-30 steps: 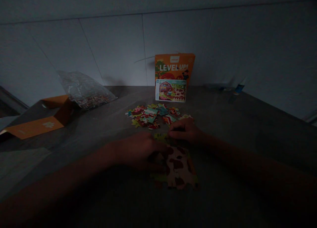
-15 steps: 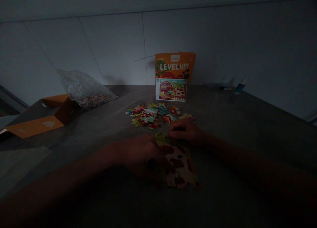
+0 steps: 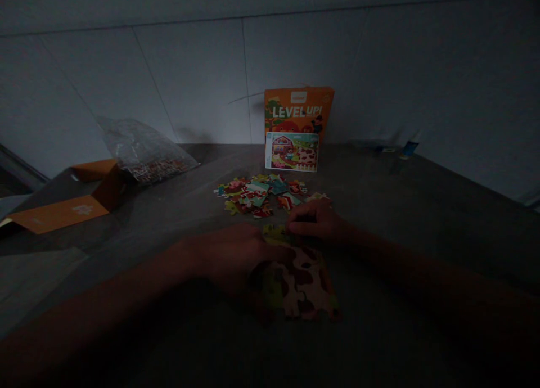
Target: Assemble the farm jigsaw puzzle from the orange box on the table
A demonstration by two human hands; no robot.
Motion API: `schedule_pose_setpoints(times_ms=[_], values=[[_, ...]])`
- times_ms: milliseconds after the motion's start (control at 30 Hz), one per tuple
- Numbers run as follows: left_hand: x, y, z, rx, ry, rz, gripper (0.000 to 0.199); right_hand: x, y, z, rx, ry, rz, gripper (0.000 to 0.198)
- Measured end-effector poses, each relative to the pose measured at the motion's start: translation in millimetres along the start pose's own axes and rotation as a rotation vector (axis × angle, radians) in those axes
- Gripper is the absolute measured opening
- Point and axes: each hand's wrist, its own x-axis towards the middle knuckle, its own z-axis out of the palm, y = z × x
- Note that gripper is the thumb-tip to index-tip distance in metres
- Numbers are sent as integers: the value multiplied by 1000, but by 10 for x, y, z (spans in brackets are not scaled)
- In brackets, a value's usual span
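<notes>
A partly joined jigsaw puzzle point(image 3: 306, 275) with a brown-and-cream cow pattern and green edges lies flat on the table before me. My left hand point(image 3: 236, 256) reaches over its left side, index finger stretched across the pieces and thumb apart, lower down in shadow. At the puzzle's top edge, my right hand point(image 3: 318, 222) is closed with fingers curled, its tips beside a yellow-green piece point(image 3: 274, 230). Whatever those fingers may pinch is hidden in the dim light. Just beyond the hands is a heap of loose puzzle pieces point(image 3: 253, 194).
An orange puzzle box point(image 3: 299, 109) stands at the back with a farm picture card point(image 3: 291, 152) leaning on it. On the left are a clear bag of pieces point(image 3: 147, 157) and an open orange box point(image 3: 63, 213). A small blue-labelled item point(image 3: 409, 149) stands back right.
My left hand has shifted slightly up and left, its index finger now higher across the cow pattern, uncovering green pieces at the puzzle's lower left. My right hand stays nearly still.
</notes>
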Motion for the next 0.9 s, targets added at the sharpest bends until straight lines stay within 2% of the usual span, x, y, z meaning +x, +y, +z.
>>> schedule_pose_setpoints(times_ms=[133,267,500,900], values=[[11,-31,42,-24,20,85,70,-5,-16,1,21,-18,23,26],[16,-35,53,-62,41,106,64,-7,-25,-2,1,-13,24,25],[21,-49,81,-69,72,109,61,-12,-20,3,11,-8,8,25],[23,-15,42,-17,44,94,62,-2,-27,1,18,-12,28,27]])
